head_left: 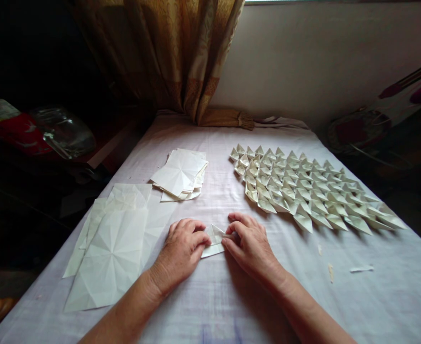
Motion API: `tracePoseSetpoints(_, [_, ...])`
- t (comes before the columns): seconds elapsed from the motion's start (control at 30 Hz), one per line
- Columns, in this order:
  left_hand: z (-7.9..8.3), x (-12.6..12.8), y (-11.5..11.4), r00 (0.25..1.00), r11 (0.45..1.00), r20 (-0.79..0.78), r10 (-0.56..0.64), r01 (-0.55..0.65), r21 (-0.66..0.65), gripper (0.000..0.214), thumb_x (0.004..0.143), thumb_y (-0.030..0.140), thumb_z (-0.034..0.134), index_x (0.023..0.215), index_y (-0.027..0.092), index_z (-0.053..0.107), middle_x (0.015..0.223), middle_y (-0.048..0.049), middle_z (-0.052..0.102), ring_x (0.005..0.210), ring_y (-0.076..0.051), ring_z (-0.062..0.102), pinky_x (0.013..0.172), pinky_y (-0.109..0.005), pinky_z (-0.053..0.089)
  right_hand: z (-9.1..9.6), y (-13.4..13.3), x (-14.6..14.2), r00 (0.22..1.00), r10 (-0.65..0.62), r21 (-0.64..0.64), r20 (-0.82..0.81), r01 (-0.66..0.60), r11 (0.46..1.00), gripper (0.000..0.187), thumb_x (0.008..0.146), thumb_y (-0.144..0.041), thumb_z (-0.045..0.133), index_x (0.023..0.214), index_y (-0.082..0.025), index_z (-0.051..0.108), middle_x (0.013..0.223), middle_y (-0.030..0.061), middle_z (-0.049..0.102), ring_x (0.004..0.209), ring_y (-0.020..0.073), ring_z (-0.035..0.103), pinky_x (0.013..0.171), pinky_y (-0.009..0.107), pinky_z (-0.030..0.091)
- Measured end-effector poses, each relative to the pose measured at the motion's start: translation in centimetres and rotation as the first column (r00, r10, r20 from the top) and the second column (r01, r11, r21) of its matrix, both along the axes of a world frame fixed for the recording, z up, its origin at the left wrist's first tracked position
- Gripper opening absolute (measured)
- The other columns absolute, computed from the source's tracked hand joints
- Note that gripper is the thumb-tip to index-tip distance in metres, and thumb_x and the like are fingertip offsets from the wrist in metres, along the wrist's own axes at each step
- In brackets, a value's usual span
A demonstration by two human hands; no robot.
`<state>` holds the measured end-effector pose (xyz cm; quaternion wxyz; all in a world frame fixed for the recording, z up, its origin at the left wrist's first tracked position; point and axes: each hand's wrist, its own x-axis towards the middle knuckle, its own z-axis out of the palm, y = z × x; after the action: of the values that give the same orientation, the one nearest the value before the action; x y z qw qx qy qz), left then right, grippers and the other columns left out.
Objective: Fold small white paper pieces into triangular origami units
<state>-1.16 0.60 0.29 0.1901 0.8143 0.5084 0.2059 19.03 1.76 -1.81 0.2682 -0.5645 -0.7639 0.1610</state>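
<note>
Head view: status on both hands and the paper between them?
Left hand and right hand both pinch the small folded paper on the cloth. Creased sheets left, folded pieces right. Nothing in the way.

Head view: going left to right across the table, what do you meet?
creased paper sheets → left hand → small folded paper → right hand → rows of folded paper boats

Curtain (167, 52), creased sheets (113, 248), folded boats (303, 191)
</note>
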Motion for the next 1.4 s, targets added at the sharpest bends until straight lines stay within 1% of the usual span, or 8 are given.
tracePoseSetpoints(0.23, [-0.3,0.5,-0.1,0.999,0.994,0.042,-0.014,0.009,0.108,0.014,0.081,0.010,0.060,0.082,0.023,0.065,0.108,-0.0025,0.066,0.105,-0.022,0.057,0.096,-0.040,0.038,0.0,-0.1,0.0,0.994,0.054,0.033,-0.097,-0.051,0.998,0.007,0.076,-0.014,0.061,0.077,-0.021,0.057,0.086,0.0030,0.069,0.084,0.0208,0.062,0.079,0.035,0.039])
tracePoseSetpoints(0.37, [-0.4,0.8,0.0,0.990,0.993,0.139,0.034,-0.048,0.106,0.013,0.079,0.008,0.057,0.079,0.021,0.059,0.083,0.0004,0.066,0.084,-0.018,0.060,0.082,-0.033,0.045,0.8,-0.1,0.1,0.989,0.045,0.012,-0.142,-0.044,0.999,0.006,0.078,-0.018,0.060,0.074,-0.021,0.058,0.067,-0.0007,0.066,0.066,0.0172,0.059,0.069,0.030,0.039])
tracePoseSetpoints(0.57, [-0.8,0.8,0.1,0.885,0.957,0.382,0.266,-0.197,-0.212,0.015,0.082,0.020,0.058,0.097,0.023,0.060,0.083,0.0021,0.068,0.074,-0.014,0.064,0.070,-0.024,0.049,0.1,-0.3,0.2,0.914,-0.033,-0.146,-0.405,-0.029,0.989,0.009,0.079,-0.028,0.062,0.085,-0.022,0.065,0.075,0.0017,0.069,0.066,0.0167,0.061,0.062,0.027,0.045])
tracePoseSetpoints(0.8, [-0.3,0.8,0.6,0.749,0.888,0.568,0.341,-0.059,-0.455,0.017,0.082,0.026,0.056,0.093,0.018,0.066,0.089,-0.0033,0.071,0.083,-0.017,0.065,0.075,-0.025,0.050,0.8,0.0,0.2,0.676,-0.156,-0.349,-0.720,-0.158,0.924,0.025,0.074,-0.042,0.070,0.082,-0.019,0.070,0.077,0.0041,0.072,0.069,0.0171,0.064,0.065,0.027,0.051])
tracePoseSetpoints(0.97, [0.2,0.8,0.7,0.662,0.861,0.653,0.368,0.022,-0.508,0.016,0.080,0.030,0.060,0.085,0.016,0.065,0.080,-0.0020,0.067,0.076,-0.015,0.061,0.072,-0.024,0.048,1.9,0.1,0.4,0.663,-0.175,-0.395,-0.728,-0.198,0.897,0.031,0.074,-0.049,0.070,0.074,-0.018,0.069,0.065,0.0010,0.066,0.058,0.0128,0.056,0.056,0.023,0.046])
tracePoseSetpoints(1.2, [-0.4,0.7,0.3,0.790,0.937,0.539,0.292,-0.121,-0.329,0.012,0.085,0.024,0.057,0.096,0.020,0.061,0.080,0.0007,0.064,0.074,-0.013,0.060,0.071,-0.024,0.049,1.5,-0.2,0.3,0.751,-0.073,-0.241,-0.656,-0.117,0.963,0.029,0.082,-0.043,0.061,0.069,-0.018,0.065,0.061,0.0010,0.063,0.057,0.0139,0.055,0.054,0.024,0.044])
tracePoseSetpoints(1.3, [-0.4,0.7,0.1,0.885,0.978,0.420,0.203,-0.202,-0.046,0.025,0.084,0.018,0.056,0.109,0.024,0.056,0.088,0.0002,0.065,0.082,-0.015,0.062,0.078,-0.027,0.050,1.6,-0.4,0.2,0.810,-0.011,-0.130,-0.586,-0.081,0.988,0.025,0.086,-0.036,0.058,0.071,-0.018,0.065,0.063,0.0014,0.064,0.058,0.0141,0.057,0.055,0.023,0.046])
tracePoseSetpoints(1.4, [-0.1,0.8,0.0,0.935,0.942,0.317,0.163,-0.243,0.233,0.017,0.085,0.017,0.056,0.101,0.021,0.056,0.091,-0.0037,0.064,0.087,-0.019,0.061,0.081,-0.032,0.050,1.8,-0.7,0.0,0.864,0.062,0.031,-0.500,-0.054,0.998,0.018,0.088,-0.028,0.056,0.077,-0.019,0.066,0.069,0.0023,0.069,0.063,0.0152,0.063,0.059,0.024,0.050])
